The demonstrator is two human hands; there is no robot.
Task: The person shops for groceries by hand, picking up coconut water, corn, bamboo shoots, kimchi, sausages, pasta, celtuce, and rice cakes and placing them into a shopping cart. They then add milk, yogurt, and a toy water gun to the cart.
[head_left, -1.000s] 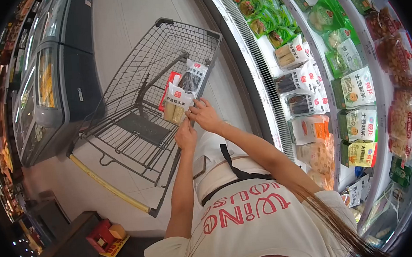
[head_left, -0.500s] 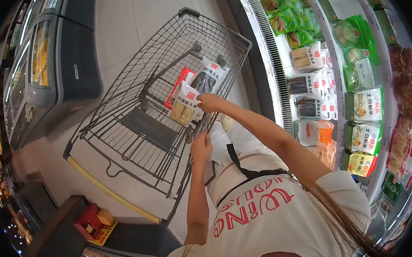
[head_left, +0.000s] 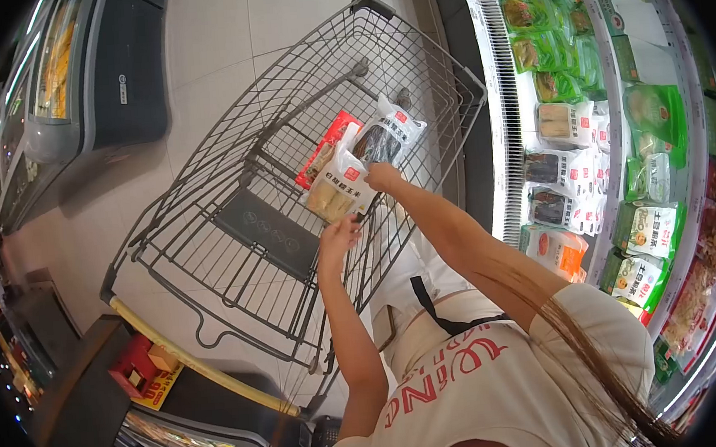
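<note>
Pinching a corn pack [head_left: 340, 185], my right hand [head_left: 382, 177] is hovering beside a red pack [head_left: 325, 149] and dark pack [head_left: 376, 146] already in the cart [head_left: 280, 240]; I cannot tell my left hand's [head_left: 338, 238] grip.

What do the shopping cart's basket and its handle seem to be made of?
Basket: probably metal with a dull dark-grey finish, since it is a mesh of thin bars. Handle: perhaps plastic, yellow and smooth-looking; a covering over metal is also possible.

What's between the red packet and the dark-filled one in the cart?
In the head view, the upper part of the pale-filled packet lies between the red packet and the dark-filled one.
</note>
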